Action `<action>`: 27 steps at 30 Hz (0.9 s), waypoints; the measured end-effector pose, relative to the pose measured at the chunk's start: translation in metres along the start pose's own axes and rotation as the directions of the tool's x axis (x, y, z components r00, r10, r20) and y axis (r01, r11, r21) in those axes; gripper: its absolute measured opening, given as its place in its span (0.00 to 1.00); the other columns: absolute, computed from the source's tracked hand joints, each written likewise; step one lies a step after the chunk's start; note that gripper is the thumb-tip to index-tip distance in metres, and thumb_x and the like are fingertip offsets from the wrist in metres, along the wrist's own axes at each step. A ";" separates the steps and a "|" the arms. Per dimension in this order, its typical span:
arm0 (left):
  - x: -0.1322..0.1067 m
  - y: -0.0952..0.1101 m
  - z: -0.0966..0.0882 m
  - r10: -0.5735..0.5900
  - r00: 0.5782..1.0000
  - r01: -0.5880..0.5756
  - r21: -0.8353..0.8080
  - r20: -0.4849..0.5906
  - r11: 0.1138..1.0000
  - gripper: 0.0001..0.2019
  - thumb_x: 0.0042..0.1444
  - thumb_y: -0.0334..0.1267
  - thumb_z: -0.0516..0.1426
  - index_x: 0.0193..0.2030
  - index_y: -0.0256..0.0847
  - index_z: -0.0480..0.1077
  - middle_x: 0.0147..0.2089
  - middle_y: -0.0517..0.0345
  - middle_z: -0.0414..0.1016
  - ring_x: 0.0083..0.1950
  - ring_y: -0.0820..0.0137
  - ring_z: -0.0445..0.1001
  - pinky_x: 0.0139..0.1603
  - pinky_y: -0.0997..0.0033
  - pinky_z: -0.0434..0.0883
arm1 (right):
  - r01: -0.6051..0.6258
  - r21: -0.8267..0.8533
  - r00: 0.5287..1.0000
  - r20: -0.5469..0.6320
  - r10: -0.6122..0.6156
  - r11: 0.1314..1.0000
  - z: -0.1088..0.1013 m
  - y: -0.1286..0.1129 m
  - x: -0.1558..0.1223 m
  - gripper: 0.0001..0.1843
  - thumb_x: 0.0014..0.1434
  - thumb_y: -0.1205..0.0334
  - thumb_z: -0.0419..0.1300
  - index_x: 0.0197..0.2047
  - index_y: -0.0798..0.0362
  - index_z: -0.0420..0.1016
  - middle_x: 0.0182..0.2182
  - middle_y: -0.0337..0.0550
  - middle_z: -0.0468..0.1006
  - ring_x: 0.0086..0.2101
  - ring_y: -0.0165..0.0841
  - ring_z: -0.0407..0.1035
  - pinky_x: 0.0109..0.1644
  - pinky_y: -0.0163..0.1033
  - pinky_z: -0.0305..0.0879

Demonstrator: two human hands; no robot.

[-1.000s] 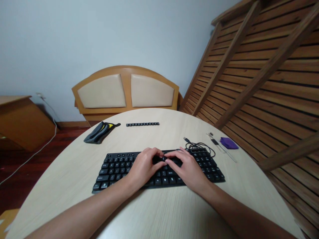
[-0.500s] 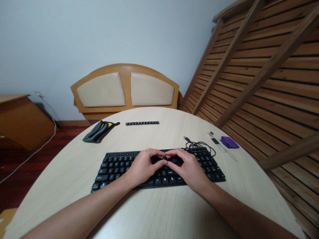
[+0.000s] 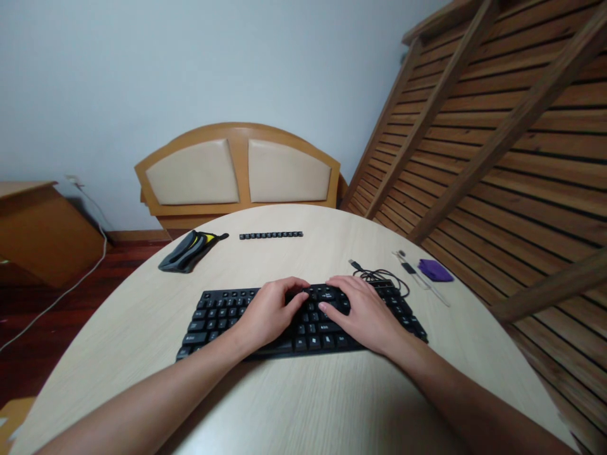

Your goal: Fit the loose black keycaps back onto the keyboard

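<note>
A black keyboard (image 3: 222, 311) lies on the round wooden table in front of me, with pale lettering on its keys. My left hand (image 3: 269, 313) rests over its middle, fingers curved toward the back edge; a small gap shows between thumb and index finger. Right of it, my right hand (image 3: 363, 309) lies on the keys, thumb spread from the fingers, which reach the back edge. No held object shows in either hand. Both hands hide part of the keys. Farther back, small black keycaps (image 3: 271, 235) stand in a straight row.
A grey, black and yellow pouch-like item (image 3: 192, 251) lies at the back left. A coiled black USB cable (image 3: 374, 275) sits behind the keyboard. To the right are a slim white tool (image 3: 434, 292) and a folded purple cloth (image 3: 435, 270). A wooden headboard (image 3: 241, 170) stands beyond the table (image 3: 303, 404).
My hands have moved apart: their thumbs and index fingers met over the keyboard before, and now keys show between them. My right hand has spread its thumb from its fingers.
</note>
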State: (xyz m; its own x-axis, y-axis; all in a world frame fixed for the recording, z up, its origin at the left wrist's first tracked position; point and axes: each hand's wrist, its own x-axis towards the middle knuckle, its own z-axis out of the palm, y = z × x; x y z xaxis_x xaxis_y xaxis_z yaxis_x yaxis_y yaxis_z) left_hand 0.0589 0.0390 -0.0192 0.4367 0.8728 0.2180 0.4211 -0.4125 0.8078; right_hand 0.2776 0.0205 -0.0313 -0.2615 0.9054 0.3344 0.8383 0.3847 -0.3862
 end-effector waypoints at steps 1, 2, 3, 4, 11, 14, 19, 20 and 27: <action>0.001 0.002 -0.004 -0.006 1.000 0.006 0.009 0.007 1.000 0.09 0.65 0.37 0.56 0.48 0.41 0.75 0.45 0.55 0.82 0.46 0.64 0.78 0.51 0.65 0.72 | 0.002 0.019 1.000 0.011 -0.002 1.000 0.001 -0.002 -0.001 0.19 0.61 0.51 0.62 0.52 0.51 0.73 0.52 0.48 0.77 0.54 0.44 0.68 0.62 0.54 0.61; 0.001 0.005 -0.009 -0.013 1.000 0.013 0.023 0.012 1.000 0.10 0.65 0.38 0.56 0.48 0.41 0.75 0.44 0.55 0.82 0.45 0.64 0.79 0.50 0.65 0.72 | 0.001 0.038 1.000 0.023 -0.002 0.999 0.001 -0.005 -0.002 0.20 0.61 0.52 0.62 0.53 0.52 0.72 0.53 0.49 0.76 0.55 0.44 0.67 0.63 0.54 0.60; 0.002 0.008 -0.014 -0.017 1.000 0.016 0.036 0.019 0.999 0.10 0.64 0.38 0.56 0.49 0.41 0.75 0.44 0.55 0.81 0.44 0.64 0.79 0.49 0.65 0.72 | 0.001 0.060 0.999 0.038 -0.004 0.998 0.001 -0.008 -0.004 0.22 0.60 0.53 0.62 0.55 0.52 0.71 0.54 0.50 0.75 0.56 0.44 0.66 0.64 0.54 0.59; 0.002 0.010 -0.020 -0.019 0.999 0.018 0.046 0.029 0.999 0.11 0.64 0.39 0.56 0.49 0.41 0.75 0.44 0.55 0.81 0.44 0.64 0.78 0.47 0.66 0.72 | 0.003 0.086 0.998 0.060 -0.008 0.996 0.000 -0.012 -0.005 0.25 0.60 0.54 0.62 0.58 0.53 0.69 0.56 0.51 0.74 0.58 0.44 0.65 0.65 0.54 0.58; 0.002 0.010 -0.036 -0.095 0.990 0.075 0.172 0.109 0.982 0.13 0.63 0.42 0.56 0.48 0.40 0.76 0.44 0.53 0.81 0.43 0.64 0.78 0.44 0.68 0.71 | 0.085 0.214 0.960 0.245 -0.137 0.973 -0.012 -0.032 -0.019 0.42 0.58 0.56 0.61 0.71 0.57 0.52 0.67 0.55 0.62 0.65 0.43 0.58 0.68 0.53 0.57; 0.002 0.000 -0.035 -0.125 0.980 0.096 0.190 0.151 0.977 0.12 0.61 0.42 0.56 0.44 0.39 0.76 0.40 0.54 0.82 0.38 0.65 0.77 0.41 0.69 0.71 | 0.155 0.148 0.961 0.205 -0.184 0.977 -0.009 -0.032 -0.019 0.42 0.55 0.53 0.64 0.69 0.59 0.59 0.64 0.56 0.66 0.64 0.46 0.60 0.69 0.55 0.55; 0.003 -0.009 -0.036 -0.139 0.952 0.131 0.047 0.273 0.990 0.12 0.59 0.43 0.57 0.41 0.38 0.77 0.36 0.55 0.82 0.36 0.66 0.77 0.38 0.70 0.72 | 0.197 0.115 0.966 0.148 -0.213 0.974 -0.002 -0.030 -0.018 0.35 0.56 0.53 0.63 0.64 0.55 0.66 0.60 0.53 0.72 0.59 0.46 0.65 0.65 0.57 0.60; 0.003 -0.009 -0.037 -0.148 0.948 0.146 0.028 0.283 0.989 0.12 0.58 0.43 0.58 0.41 0.38 0.77 0.36 0.55 0.82 0.36 0.66 0.77 0.38 0.70 0.72 | 0.201 0.117 0.965 0.145 -0.217 0.973 -0.001 -0.030 -0.018 0.33 0.56 0.54 0.63 0.64 0.55 0.66 0.60 0.53 0.73 0.59 0.46 0.66 0.65 0.56 0.60; 0.003 -0.008 -0.039 -0.153 0.947 0.158 0.006 0.284 0.987 0.12 0.58 0.40 0.58 0.44 0.39 0.80 0.42 0.55 0.84 0.42 0.62 0.80 0.46 0.65 0.74 | 0.210 0.116 0.963 0.149 -0.226 0.971 -0.003 -0.032 -0.018 0.29 0.58 0.55 0.62 0.62 0.52 0.68 0.58 0.49 0.75 0.57 0.44 0.68 0.62 0.55 0.62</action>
State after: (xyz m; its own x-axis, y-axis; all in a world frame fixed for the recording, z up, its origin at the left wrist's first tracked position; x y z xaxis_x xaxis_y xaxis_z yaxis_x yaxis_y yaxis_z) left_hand 0.0261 0.0550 -0.0035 0.5745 0.8153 -0.0725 0.4898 -0.2715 0.8285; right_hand 0.2567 -0.0084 -0.0220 -0.5126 0.8112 0.2813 0.7035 0.5847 -0.4040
